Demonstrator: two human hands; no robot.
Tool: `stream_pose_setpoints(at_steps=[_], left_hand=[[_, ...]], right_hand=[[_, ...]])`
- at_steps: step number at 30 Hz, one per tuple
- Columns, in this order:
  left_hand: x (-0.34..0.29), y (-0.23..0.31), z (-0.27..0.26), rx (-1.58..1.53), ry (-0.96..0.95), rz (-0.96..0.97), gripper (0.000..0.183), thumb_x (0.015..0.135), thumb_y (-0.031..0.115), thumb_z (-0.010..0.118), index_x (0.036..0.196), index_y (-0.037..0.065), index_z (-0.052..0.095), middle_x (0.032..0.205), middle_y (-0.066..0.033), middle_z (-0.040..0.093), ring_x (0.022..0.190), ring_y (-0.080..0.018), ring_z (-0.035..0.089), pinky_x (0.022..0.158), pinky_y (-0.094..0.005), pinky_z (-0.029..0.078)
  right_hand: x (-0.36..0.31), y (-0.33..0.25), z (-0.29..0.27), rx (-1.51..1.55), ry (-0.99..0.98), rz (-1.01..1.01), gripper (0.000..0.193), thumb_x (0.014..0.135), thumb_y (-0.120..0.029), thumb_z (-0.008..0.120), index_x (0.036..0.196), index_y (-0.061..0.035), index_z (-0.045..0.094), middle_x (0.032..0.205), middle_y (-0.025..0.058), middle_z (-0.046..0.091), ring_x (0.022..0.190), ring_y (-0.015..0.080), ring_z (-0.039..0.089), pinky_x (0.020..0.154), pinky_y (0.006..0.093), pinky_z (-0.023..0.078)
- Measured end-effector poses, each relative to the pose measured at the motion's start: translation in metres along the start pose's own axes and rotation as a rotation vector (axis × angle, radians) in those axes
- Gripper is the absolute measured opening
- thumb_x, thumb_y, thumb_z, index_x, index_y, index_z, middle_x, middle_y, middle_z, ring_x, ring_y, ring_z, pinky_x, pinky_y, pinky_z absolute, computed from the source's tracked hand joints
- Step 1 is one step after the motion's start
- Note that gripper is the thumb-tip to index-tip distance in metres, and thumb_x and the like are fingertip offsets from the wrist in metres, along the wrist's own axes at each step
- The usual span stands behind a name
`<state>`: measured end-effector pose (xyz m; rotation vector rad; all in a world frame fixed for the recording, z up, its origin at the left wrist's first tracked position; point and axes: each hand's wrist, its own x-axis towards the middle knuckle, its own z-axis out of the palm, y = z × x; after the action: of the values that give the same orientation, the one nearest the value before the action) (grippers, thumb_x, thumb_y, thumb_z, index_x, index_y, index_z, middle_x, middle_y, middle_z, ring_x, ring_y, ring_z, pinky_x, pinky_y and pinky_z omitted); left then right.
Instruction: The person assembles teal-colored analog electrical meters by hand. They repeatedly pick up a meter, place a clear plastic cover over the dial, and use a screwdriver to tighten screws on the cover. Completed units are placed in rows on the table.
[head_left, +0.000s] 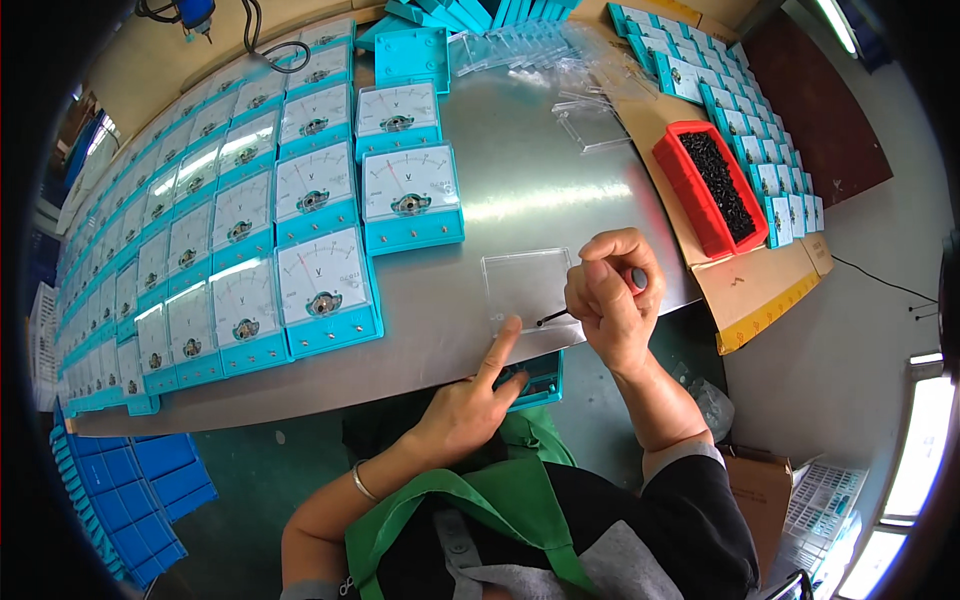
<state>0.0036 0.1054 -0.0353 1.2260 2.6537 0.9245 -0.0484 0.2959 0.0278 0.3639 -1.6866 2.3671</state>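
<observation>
Left of a pale wall [870,275], a shiny metal worktable [425,335] bears voltmeters [320,275] and, near, a clear cover [525,278], where the right hand [615,300] clasps a screwdriver [638,280] and the left hand [465,410] spreads thumb from forefinger.

The right hand [615,300] is wrapped around a red-handled driver [638,281], its dark shaft pointing towards roughly 8 o'clock over a clear cover [527,280] on the metal tabletop [435,310]. The left hand [465,415] stretches its index finger to the cover's 6 o'clock edge, its thumb by a teal case [537,399] below the tabletop's rim. Dial meters [320,180] stand in rows from 9 to 11 o'clock. More clear covers [520,50] pile up at 12. At 2, a red tray [668,160] holds small black pieces [718,185]; blue bins [150,490] sit at 8.
</observation>
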Motion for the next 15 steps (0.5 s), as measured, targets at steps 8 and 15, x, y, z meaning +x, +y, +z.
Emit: stream_pose_setpoints(at_steps=[8, 15], left_hand=[[-0.002, -0.003, 0.003, -0.051, 0.039, 0.019, 0.021, 0.084, 0.008, 0.059, 0.104, 0.002, 0.065, 0.150, -0.0202, 0.020, 0.098, -0.0334, 0.064, 0.076, -0.0379, 0.056], [0.002, -0.006, 0.005, -0.071, 0.054, 0.048, 0.023, 0.083, 0.006, 0.059, 0.105, 0.002, 0.064, 0.150, -0.0193, 0.021, 0.100, -0.0342, 0.063, 0.075, -0.0375, 0.056]], right_hand=[[-0.012, 0.001, -0.005, -0.036, -0.105, -0.036, 0.011, 0.085, 0.007, 0.046, 0.089, 0.0032, 0.055, 0.056, 0.0006, 0.049, 0.045, 0.0047, 0.040, 0.041, 0.0209, 0.030], [0.010, 0.005, -0.016, 0.108, -0.249, 0.090, 0.014, 0.080, 0.010, 0.044, 0.083, 0.0038, 0.056, 0.059, 0.0033, 0.051, 0.048, 0.0060, 0.043, 0.042, 0.0215, 0.032]])
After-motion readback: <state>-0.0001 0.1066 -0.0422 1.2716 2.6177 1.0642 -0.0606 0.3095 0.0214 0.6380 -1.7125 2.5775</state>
